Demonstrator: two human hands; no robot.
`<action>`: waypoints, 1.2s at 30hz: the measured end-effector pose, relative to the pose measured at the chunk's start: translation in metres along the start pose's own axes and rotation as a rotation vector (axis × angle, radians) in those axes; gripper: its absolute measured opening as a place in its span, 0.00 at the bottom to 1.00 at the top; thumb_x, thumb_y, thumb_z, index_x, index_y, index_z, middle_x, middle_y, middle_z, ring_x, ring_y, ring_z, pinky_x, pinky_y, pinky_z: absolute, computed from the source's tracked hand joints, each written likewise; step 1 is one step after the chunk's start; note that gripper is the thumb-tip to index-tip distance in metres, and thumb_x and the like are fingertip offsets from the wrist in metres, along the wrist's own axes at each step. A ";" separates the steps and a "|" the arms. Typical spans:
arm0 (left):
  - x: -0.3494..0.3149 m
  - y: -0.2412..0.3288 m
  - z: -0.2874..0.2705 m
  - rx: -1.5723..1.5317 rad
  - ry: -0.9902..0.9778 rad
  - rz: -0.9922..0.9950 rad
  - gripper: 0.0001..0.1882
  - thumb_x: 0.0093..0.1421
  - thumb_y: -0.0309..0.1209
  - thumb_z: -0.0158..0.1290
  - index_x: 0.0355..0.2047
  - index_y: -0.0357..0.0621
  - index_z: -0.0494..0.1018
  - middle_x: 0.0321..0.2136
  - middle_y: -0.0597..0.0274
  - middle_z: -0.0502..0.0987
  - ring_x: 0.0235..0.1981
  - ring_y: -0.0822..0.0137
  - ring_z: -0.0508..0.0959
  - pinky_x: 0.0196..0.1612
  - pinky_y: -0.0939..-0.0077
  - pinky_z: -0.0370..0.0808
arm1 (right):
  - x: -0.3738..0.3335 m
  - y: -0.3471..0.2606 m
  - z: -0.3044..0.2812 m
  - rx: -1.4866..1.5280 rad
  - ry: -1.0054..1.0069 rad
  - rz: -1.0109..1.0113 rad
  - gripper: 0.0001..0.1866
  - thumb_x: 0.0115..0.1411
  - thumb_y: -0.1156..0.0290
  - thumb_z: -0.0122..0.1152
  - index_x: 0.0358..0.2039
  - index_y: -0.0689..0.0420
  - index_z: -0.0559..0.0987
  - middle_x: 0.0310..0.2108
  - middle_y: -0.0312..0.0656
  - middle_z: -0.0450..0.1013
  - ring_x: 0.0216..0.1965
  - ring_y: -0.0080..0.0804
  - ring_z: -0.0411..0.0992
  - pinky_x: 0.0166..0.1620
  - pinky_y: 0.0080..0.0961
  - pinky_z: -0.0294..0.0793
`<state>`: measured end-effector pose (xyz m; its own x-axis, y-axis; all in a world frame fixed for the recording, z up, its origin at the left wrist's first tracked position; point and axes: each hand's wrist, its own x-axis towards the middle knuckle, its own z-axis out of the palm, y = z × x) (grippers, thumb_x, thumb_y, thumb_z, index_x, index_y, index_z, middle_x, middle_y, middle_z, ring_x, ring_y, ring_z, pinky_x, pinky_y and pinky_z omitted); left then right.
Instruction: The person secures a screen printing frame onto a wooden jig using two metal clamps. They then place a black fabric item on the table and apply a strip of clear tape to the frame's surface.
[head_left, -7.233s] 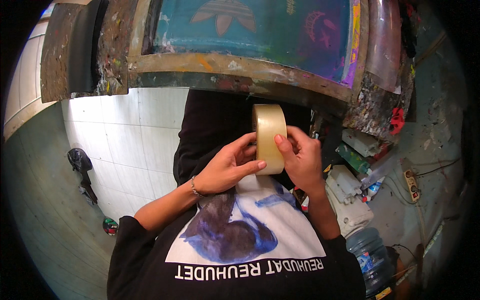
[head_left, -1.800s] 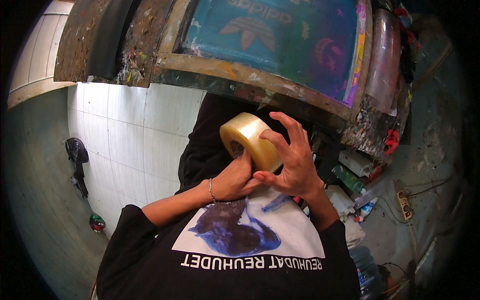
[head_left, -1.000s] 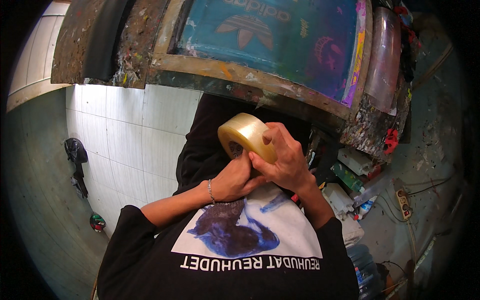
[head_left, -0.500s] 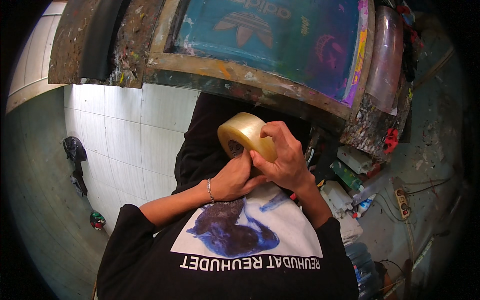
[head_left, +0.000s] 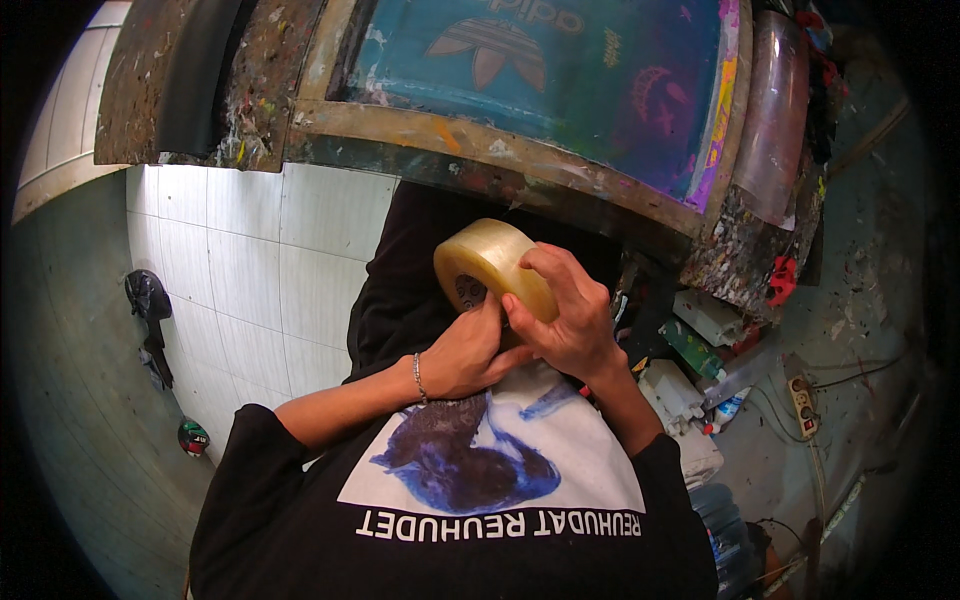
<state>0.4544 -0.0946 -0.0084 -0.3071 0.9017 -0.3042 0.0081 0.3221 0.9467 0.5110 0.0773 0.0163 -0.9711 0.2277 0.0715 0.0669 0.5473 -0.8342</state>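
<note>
A thick roll of clear, yellowish packing tape (head_left: 490,248) is held above my lap, its printed core facing toward the lower left. My left hand (head_left: 465,350), with a bracelet at the wrist, grips the roll from below, its fingers reaching toward the core and partly hidden. My right hand (head_left: 568,310) is curled against the right side of the roll, thumb and bent forefinger on the tape's outer face. The hands meet just under the roll. Whether a loose tape end is lifted cannot be made out.
Beyond the roll, a wooden-framed printing screen (head_left: 480,135) with blue-green mesh lies on a paint-stained table. A clear plastic roll (head_left: 778,120) rests at its right. On the right-hand floor are a power strip (head_left: 803,405), bottles and containers. A black bag (head_left: 148,295) is at left.
The tape roll has tilted very slightly, with both hands keeping their grip. Otherwise the view has barely shifted.
</note>
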 end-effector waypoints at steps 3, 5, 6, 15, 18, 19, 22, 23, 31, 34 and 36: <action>0.000 -0.001 0.000 0.041 0.001 0.012 0.38 0.59 0.37 0.61 0.57 0.23 0.53 0.47 0.28 0.67 0.46 0.34 0.73 0.48 0.53 0.72 | -0.001 0.002 -0.001 -0.048 -0.011 -0.021 0.23 0.55 0.62 0.68 0.48 0.58 0.75 0.44 0.57 0.74 0.35 0.52 0.79 0.37 0.38 0.82; 0.000 -0.001 0.000 0.067 0.001 0.029 0.39 0.59 0.37 0.61 0.57 0.23 0.53 0.47 0.28 0.67 0.47 0.34 0.73 0.49 0.53 0.72 | -0.001 0.002 -0.002 -0.068 -0.020 -0.021 0.23 0.56 0.61 0.67 0.49 0.58 0.75 0.44 0.56 0.74 0.35 0.51 0.79 0.36 0.38 0.82; 0.001 0.000 0.000 0.072 0.002 0.039 0.39 0.58 0.37 0.61 0.57 0.23 0.53 0.47 0.28 0.67 0.47 0.35 0.73 0.49 0.53 0.72 | 0.000 0.001 -0.002 -0.073 -0.021 -0.014 0.23 0.56 0.60 0.67 0.49 0.58 0.75 0.44 0.56 0.74 0.35 0.51 0.79 0.36 0.38 0.82; -0.009 0.020 -0.032 -0.382 0.015 -0.134 0.36 0.51 0.32 0.56 0.59 0.32 0.59 0.43 0.46 0.76 0.45 0.54 0.78 0.49 0.66 0.74 | 0.030 -0.011 -0.042 -0.040 -0.198 -0.107 0.25 0.54 0.59 0.70 0.49 0.54 0.75 0.55 0.50 0.69 0.52 0.50 0.72 0.54 0.40 0.73; -0.021 0.020 -0.064 -0.917 -0.075 -0.280 0.33 0.52 0.38 0.58 0.55 0.32 0.67 0.41 0.60 0.78 0.41 0.70 0.78 0.45 0.78 0.73 | 0.037 -0.013 -0.051 0.080 -0.323 -0.141 0.27 0.50 0.59 0.73 0.49 0.53 0.76 0.57 0.49 0.68 0.59 0.52 0.66 0.60 0.42 0.67; -0.022 0.018 -0.072 -0.978 -0.125 -0.329 0.33 0.53 0.40 0.59 0.54 0.32 0.68 0.41 0.61 0.79 0.40 0.72 0.78 0.44 0.80 0.73 | 0.038 -0.014 -0.050 0.158 -0.373 -0.111 0.27 0.49 0.59 0.75 0.48 0.53 0.76 0.57 0.49 0.68 0.61 0.53 0.65 0.62 0.43 0.65; -0.022 0.002 -0.095 -0.857 -0.305 -0.272 0.33 0.49 0.44 0.63 0.47 0.29 0.72 0.37 0.55 0.79 0.35 0.70 0.79 0.40 0.78 0.75 | 0.037 -0.018 -0.043 0.287 -0.433 -0.189 0.31 0.44 0.65 0.79 0.48 0.53 0.75 0.57 0.50 0.68 0.62 0.51 0.65 0.61 0.43 0.68; -0.021 -0.008 -0.103 -0.827 -0.397 -0.262 0.34 0.47 0.45 0.64 0.45 0.28 0.73 0.36 0.54 0.79 0.34 0.69 0.79 0.39 0.77 0.75 | 0.036 -0.019 -0.042 0.295 -0.454 -0.241 0.32 0.43 0.66 0.80 0.48 0.54 0.75 0.57 0.51 0.68 0.63 0.51 0.65 0.60 0.42 0.68; -0.026 -0.062 -0.076 -1.586 -0.452 -0.250 0.32 0.44 0.37 0.58 0.46 0.23 0.71 0.37 0.41 0.80 0.35 0.55 0.82 0.42 0.67 0.79 | 0.015 -0.010 -0.010 0.530 -0.357 -0.207 0.28 0.44 0.66 0.78 0.47 0.52 0.76 0.40 0.48 0.76 0.35 0.40 0.79 0.36 0.30 0.81; -0.026 -0.058 -0.070 -1.637 -0.411 -0.311 0.39 0.44 0.37 0.56 0.55 0.23 0.65 0.46 0.36 0.77 0.43 0.50 0.81 0.49 0.63 0.78 | 0.006 0.000 0.003 0.605 -0.256 -0.231 0.27 0.45 0.66 0.77 0.45 0.55 0.76 0.38 0.48 0.76 0.35 0.39 0.79 0.34 0.29 0.81; -0.029 -0.061 -0.068 -1.643 -0.431 -0.297 0.42 0.42 0.38 0.56 0.57 0.23 0.64 0.48 0.35 0.75 0.46 0.48 0.80 0.53 0.60 0.76 | 0.002 0.002 0.009 0.637 -0.225 -0.232 0.26 0.46 0.65 0.77 0.45 0.56 0.76 0.39 0.49 0.76 0.35 0.38 0.79 0.34 0.28 0.81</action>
<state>0.3975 -0.1598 -0.0506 0.1413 0.9653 -0.2196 -0.9861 0.1175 -0.1176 0.5073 0.0714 0.0093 -0.9725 -0.0468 0.2282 -0.2269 -0.0311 -0.9734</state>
